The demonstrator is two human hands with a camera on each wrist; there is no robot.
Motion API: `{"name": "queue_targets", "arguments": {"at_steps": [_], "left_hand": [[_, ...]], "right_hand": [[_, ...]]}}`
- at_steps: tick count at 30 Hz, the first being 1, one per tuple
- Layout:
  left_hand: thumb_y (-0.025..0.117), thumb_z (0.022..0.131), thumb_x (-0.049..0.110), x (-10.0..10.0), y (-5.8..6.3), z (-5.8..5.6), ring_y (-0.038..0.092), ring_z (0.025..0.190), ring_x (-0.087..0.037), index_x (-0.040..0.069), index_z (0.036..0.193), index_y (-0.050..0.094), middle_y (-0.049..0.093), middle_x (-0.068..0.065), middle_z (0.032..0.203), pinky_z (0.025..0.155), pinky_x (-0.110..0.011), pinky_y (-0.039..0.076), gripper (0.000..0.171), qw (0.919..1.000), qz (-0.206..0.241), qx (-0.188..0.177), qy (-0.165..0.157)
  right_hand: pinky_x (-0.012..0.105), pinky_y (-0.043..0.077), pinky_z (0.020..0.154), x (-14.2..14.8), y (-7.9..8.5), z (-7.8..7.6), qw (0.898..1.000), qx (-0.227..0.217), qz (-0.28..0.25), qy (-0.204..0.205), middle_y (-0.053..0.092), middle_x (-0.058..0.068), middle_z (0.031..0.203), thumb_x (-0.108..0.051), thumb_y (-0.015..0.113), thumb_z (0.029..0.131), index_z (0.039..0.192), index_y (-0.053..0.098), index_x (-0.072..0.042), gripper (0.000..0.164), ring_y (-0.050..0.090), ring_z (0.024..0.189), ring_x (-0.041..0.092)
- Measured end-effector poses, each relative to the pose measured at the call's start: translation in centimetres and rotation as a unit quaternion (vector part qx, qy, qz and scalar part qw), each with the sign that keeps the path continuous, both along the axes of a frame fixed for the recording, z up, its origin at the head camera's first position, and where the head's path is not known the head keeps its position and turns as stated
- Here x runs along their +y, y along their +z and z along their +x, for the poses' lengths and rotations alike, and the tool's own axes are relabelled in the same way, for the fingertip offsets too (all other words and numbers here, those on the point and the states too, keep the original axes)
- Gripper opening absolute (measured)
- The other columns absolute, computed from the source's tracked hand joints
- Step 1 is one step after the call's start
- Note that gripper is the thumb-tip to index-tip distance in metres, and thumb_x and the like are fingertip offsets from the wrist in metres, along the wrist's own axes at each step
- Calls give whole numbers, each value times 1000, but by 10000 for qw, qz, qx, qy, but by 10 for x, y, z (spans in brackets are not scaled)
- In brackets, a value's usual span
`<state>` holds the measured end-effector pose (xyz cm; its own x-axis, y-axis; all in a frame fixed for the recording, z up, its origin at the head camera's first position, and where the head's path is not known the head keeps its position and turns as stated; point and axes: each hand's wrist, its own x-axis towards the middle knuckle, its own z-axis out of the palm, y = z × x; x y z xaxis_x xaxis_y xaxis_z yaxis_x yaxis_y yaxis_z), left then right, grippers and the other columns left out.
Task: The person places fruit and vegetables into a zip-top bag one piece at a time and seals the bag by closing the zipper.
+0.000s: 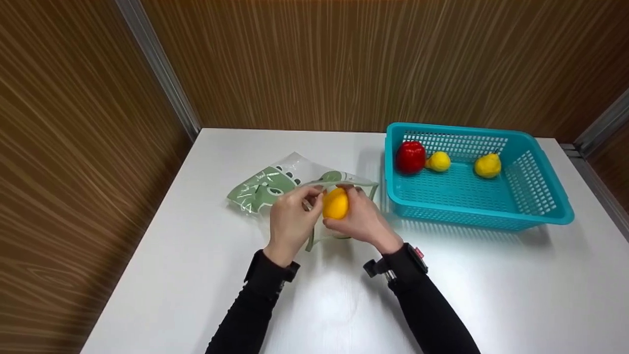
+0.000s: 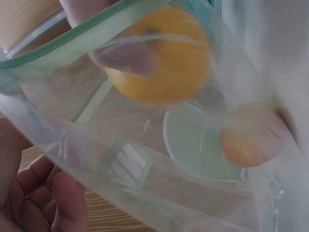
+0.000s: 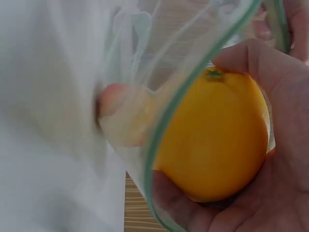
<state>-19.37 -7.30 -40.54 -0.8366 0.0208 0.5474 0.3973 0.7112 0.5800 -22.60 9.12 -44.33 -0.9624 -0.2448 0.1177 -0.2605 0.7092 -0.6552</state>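
Here, the orange (image 1: 335, 204) sits in the right hand (image 1: 361, 216), between that hand and the left hand (image 1: 290, 214), and just to the right of the left fingertips. The right hand curls round it, thumb on the near side and fingers on the far side, with the stem end showing in the right wrist view. The left hand pinches the rim of the clear bag (image 1: 268, 189) between thumb and curled fingers; how each finger lies there is partly hidden.

The orange is at the bag's mouth: both wrist views show the green-edged rim crossing in front of the right hand's grasp, with part of the fruit and a right digit seen through the film. Deeper in the bag, apart from the orange and from both hands, lies a pale reddish-yellow fruit (image 2: 253, 135), blurred by the plastic. The bag, printed with a green cartoon animal, spreads over the white table (image 1: 196, 255) beyond the hands.

To the right of the right hand, well apart from the orange, stands a turquoise basket (image 1: 484, 215). It holds a dark red fruit (image 1: 411, 157), a yellow fruit (image 1: 439, 161) touching or just beside it, and a yellow pear (image 1: 488, 165) farther right.
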Motion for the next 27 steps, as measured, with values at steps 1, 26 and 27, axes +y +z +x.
{"name": "queue_targets", "arguments": {"at_steps": [1,26,27], "left_hand": [[64,85,20,1,0,0,63,63,-7,14,89,73,72,3,75,56,-17,49,12,10000,-7,0,-36],[65,85,19,8,-4,3,65,63,-9,14,87,73,71,3,74,56,-18,48,10,9998,-143,54,-131],[65,85,20,8,-4,3,65,64,-9,14,87,73,71,3,75,56,-18,48,10,9998,-144,50,-131]], "right_hand": [[31,51,77,-1,-3,-3,9999,90,33,51,57,6,111,-43,74,71,134,43,-14,75,56,90,20],[41,48,102,-12,-43,-16,9917,1099,603,266,43,16,146,-48,73,72,147,31,-10,94,56,119,33],[41,48,102,-12,-43,-16,9917,1096,624,254,43,16,146,-48,73,72,147,31,-10,94,56,119,33]]}}
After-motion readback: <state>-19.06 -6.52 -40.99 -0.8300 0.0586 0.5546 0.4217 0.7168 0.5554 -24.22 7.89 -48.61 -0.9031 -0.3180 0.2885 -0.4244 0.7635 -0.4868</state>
